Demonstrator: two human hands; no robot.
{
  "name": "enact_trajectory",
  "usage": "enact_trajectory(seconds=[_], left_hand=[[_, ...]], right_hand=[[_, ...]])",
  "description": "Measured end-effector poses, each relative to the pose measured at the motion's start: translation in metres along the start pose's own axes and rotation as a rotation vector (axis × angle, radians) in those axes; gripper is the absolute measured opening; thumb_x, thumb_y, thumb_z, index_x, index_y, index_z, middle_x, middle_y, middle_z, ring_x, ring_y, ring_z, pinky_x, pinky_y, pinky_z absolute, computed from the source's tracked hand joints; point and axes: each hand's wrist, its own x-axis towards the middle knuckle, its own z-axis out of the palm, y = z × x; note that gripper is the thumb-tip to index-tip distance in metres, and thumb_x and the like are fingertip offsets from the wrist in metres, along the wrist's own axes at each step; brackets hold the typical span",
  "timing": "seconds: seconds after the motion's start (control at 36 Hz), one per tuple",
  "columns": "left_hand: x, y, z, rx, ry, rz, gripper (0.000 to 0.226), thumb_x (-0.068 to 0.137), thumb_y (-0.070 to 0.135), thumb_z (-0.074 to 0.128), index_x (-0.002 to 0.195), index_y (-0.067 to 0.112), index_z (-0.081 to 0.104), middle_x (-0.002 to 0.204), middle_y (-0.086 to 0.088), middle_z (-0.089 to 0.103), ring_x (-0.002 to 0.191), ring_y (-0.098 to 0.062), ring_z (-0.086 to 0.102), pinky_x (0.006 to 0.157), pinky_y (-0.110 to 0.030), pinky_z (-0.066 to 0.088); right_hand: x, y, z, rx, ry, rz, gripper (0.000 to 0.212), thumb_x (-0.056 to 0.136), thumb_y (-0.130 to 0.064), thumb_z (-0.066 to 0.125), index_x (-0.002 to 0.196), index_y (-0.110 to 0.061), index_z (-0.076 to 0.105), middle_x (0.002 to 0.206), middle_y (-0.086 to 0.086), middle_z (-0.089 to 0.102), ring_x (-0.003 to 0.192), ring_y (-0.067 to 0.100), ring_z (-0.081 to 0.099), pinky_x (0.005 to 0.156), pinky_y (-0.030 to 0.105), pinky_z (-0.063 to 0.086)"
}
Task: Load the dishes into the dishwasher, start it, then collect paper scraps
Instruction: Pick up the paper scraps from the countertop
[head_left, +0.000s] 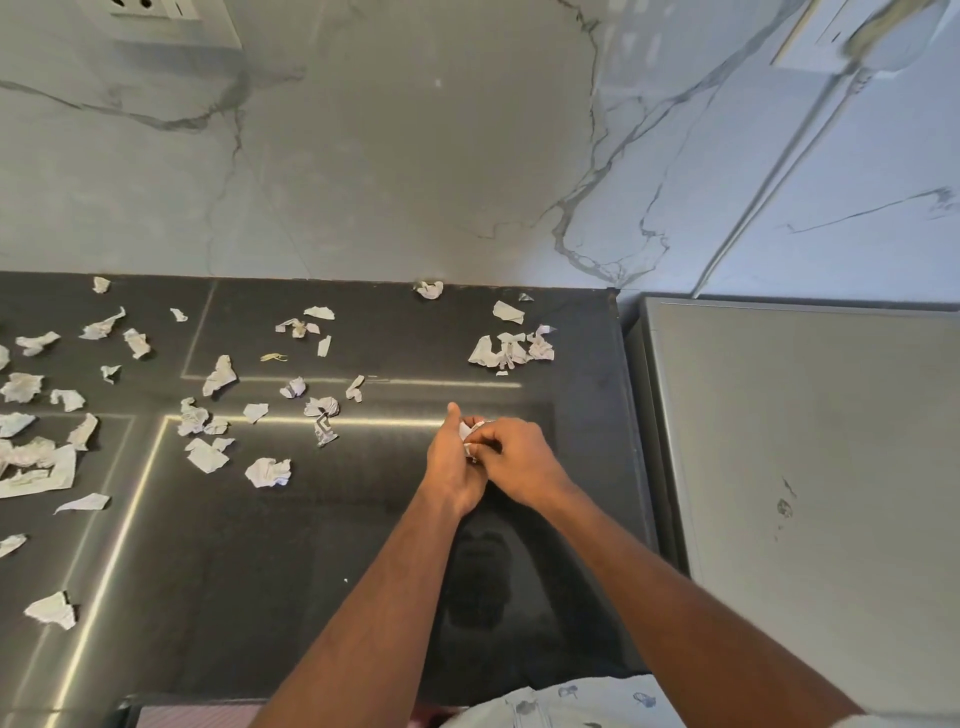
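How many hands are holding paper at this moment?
2. The left hand and the right hand meet over the dark counter, both gripping one crumpled wad of scraps.

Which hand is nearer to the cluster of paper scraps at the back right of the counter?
Right. The right hand is just in front of the cluster of paper scraps; the left hand is beside it, slightly further left.

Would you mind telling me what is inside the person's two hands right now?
Crumpled paper scraps show between the left hand and right hand. How many are bunched there is hidden by the fingers.
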Motion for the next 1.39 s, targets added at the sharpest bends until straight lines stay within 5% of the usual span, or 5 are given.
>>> enact_trajectory(seconds=[0.19,0.33,0.81,1.11,1.39], left_hand=[[0.002,0.011,-0.003,0.108,-0.024,0.077,0.037,0.105,0.037,0.049,0.094,0.005,0.064,0.075,-0.008,0.062,0.074,-0.019,0.065,0.081,-0.037,0.057],[0.007,0.019,-0.002,0.147,0.055,0.046,0.048,0.103,0.046,0.048,0.066,0.016,0.046,0.061,-0.002,0.044,0.053,-0.015,0.053,0.052,-0.026,0.044],[0.023,0.032,0.011,0.032,0.020,0.008,0.050,0.099,0.057,0.047,0.068,0.019,0.044,0.060,0.000,0.041,0.048,-0.010,0.034,0.040,-0.022,0.020],[0.023,0.032,0.008,0.128,-0.024,0.036,0.030,0.105,0.035,0.050,0.085,0.013,0.051,0.071,-0.002,0.052,0.053,-0.010,0.043,0.044,-0.022,0.027],[0.020,0.027,0.009,0.138,-0.048,0.060,0.038,0.105,0.044,0.045,0.088,0.013,0.058,0.072,-0.002,0.053,0.056,-0.011,0.046,0.049,-0.024,0.028]], right_hand=[[0.013,-0.003,0.010,-0.038,0.275,0.009,0.021,0.080,-0.024,0.077,0.083,-0.024,0.057,0.090,-0.010,0.048,0.077,0.004,0.051,0.064,0.018,0.046],[0.029,0.006,-0.008,0.024,0.100,0.022,0.032,0.069,-0.029,0.086,0.079,-0.026,0.056,0.086,-0.009,0.056,0.071,0.005,0.050,0.065,0.024,0.046],[0.115,0.062,-0.073,-0.401,0.135,0.142,0.068,0.094,-0.006,0.060,0.154,-0.024,0.034,0.154,0.007,0.030,0.133,0.035,0.042,0.113,0.043,0.038],[0.095,0.071,-0.061,-0.442,0.281,0.089,0.017,0.094,-0.011,0.059,0.107,-0.015,0.070,0.104,0.007,0.058,0.095,0.028,0.060,0.075,0.029,0.043],[0.046,0.041,-0.019,0.041,0.340,0.109,0.023,0.085,-0.027,0.075,0.108,-0.025,0.076,0.098,-0.013,0.072,0.086,-0.002,0.064,0.081,0.014,0.049]])
